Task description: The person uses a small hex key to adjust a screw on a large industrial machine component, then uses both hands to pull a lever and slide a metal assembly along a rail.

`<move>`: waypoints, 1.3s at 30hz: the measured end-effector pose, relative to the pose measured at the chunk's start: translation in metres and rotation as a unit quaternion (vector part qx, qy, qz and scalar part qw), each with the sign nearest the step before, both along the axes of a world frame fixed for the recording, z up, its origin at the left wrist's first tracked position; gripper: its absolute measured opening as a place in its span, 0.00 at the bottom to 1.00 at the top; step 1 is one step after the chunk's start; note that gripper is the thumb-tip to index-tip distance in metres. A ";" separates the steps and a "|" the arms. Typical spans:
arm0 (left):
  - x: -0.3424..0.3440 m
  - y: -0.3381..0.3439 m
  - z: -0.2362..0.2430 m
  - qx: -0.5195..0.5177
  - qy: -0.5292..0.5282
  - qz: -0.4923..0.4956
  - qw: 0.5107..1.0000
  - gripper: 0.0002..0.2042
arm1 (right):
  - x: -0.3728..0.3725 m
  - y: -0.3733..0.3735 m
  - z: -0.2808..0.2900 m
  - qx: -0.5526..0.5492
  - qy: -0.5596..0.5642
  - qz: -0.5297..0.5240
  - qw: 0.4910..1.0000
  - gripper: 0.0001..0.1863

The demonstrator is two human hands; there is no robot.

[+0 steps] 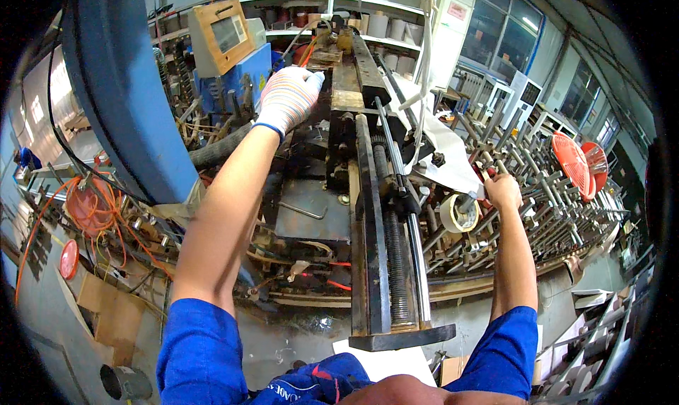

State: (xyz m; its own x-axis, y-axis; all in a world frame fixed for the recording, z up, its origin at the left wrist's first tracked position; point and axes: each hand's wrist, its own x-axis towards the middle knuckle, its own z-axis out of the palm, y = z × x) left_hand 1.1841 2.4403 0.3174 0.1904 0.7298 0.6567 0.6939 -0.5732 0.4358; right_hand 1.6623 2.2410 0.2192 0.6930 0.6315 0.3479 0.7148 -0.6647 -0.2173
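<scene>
My left hand (290, 99), in a white knitted glove with coloured stripes and a blue cuff, is raised over the left side of a long black machine (373, 228). Its fingers are curled closed, with the thumb pointing forward; anything inside them is hidden. Off to the right, my bare right hand (503, 191) is closed beside a rack of metal rods (523, 154). A bit of red shows by its fingers, but what they grip cannot be made out. Near that hand are a white sheet (449, 157) and a roll of pale tape (460, 214).
An L-shaped hex key (303, 211) lies on the machine's flat plate. A thick blue column (117, 87) stands at left, near a control box with a screen (221, 37). Orange tubing (106, 207) hangs at far left. Red round guards (574, 164) stand at right.
</scene>
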 end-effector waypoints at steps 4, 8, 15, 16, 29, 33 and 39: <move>-0.007 0.004 -0.003 0.008 0.023 -0.047 0.999 0.16 | 0.002 0.001 0.001 -0.018 0.013 -0.020 1.000 0.23; -0.009 0.003 -0.003 0.021 0.069 -0.067 0.995 0.13 | 0.006 0.002 -0.001 -0.009 0.009 -0.015 1.000 0.23; -0.004 -0.009 -0.004 0.048 0.107 -0.033 0.993 0.10 | 0.003 0.002 0.001 -0.016 0.020 -0.033 0.999 0.20; -0.003 -0.008 -0.007 0.091 0.091 -0.044 0.991 0.11 | 0.003 0.002 0.001 -0.018 0.023 -0.034 0.999 0.20; -0.004 0.003 -0.016 0.243 0.250 -0.054 0.936 0.08 | 0.002 -0.001 -0.001 0.005 0.009 -0.014 1.000 0.23; -0.008 -0.003 -0.013 0.245 0.257 -0.041 0.934 0.05 | 0.006 -0.001 -0.001 -0.002 0.014 -0.007 1.000 0.23; -0.008 -0.006 -0.002 0.077 0.045 -0.008 0.996 0.17 | -0.004 -0.003 0.004 0.012 0.021 -0.010 1.000 0.20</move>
State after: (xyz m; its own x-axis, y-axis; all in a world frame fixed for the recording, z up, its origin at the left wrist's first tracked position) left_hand 1.1759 2.4344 0.3150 0.2641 0.6180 0.7405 0.7172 -0.6392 0.2777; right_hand 1.6583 2.2377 0.2232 0.7204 0.6085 0.3327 0.6906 -0.6736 -0.2634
